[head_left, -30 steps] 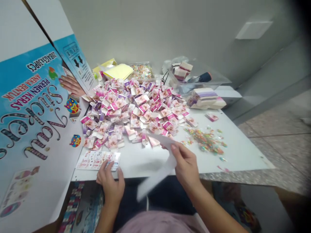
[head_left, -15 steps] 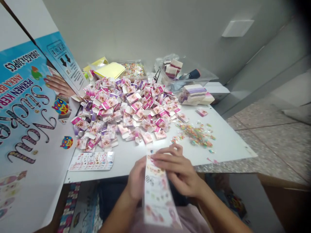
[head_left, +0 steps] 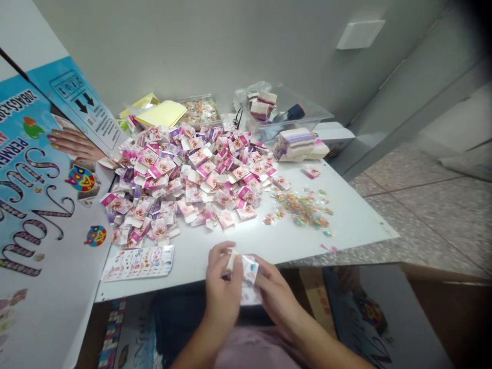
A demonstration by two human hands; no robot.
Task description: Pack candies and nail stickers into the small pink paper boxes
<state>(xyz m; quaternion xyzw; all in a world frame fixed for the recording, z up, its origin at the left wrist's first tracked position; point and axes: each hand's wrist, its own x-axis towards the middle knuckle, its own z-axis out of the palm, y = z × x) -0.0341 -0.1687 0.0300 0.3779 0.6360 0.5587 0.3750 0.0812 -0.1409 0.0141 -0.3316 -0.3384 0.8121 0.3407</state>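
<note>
Head view: both hands (head_left: pixel 246 289) (fingers curled) pinch a folded sticker sheet (head_left: pixel 248 274).

White table (head_left: pixel 346 225). Pile of boxes (head_left: pixel 184 174): pink, magenta, purple, white, floral print. Candy scatter (head_left: pixel 305 210): orange, green, pink mix. Yellow pad (head_left: pixel 163 113). Sticker sheet (head_left: pixel 138 262): white, pink prints. Carton (head_left: pixel 34 205): blue and white, dark script lettering. Stack (head_left: pixel 298 143): white with purple stripes.
</note>
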